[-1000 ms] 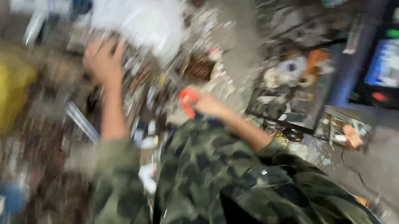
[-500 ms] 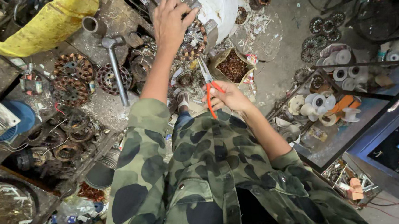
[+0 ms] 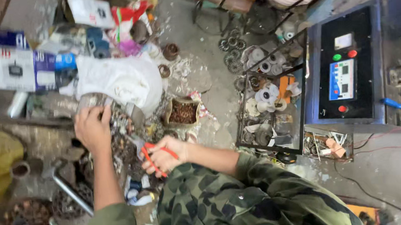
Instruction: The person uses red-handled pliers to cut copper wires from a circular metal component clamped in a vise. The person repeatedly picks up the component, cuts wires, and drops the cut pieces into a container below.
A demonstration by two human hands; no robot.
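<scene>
A cluttered workshop seen from above: a grey concrete floor [image 3: 206, 55] strewn with metal scrap, with a dark, littered bench [image 3: 32, 133] at the left. A control box [image 3: 345, 65] with a small blue screen and red and green buttons stands at the right, and beside it a wire-framed tray [image 3: 270, 103] holds white rings and spools. A white cloth sack [image 3: 123, 80] lies above the working area, and an open carton of brown metal bits [image 3: 183, 112] sits just right of it. A hammer [image 3: 67, 185] lies on the bench at lower left.

The person wears camouflage sleeves. The left hand [image 3: 92, 128] is stretched forward with the arm nearly straight, palm down, fingers curled over a grey metal part [image 3: 95, 102] at the edge of the sack. How firmly it is held cannot be told.

The right hand [image 3: 166, 155] is closed around red-handled pliers [image 3: 151, 159]. The forearm is bent across the body. The pliers' long axis runs diagonally, handles toward the lower right and nose toward the upper left, pointing at the scrap pile [image 3: 125, 141] that lies between the two hands. The metal part lies up and left of the pliers' nose, near but apart from it. The left hand is on the part; the right hand is the farther of the two.
</scene>
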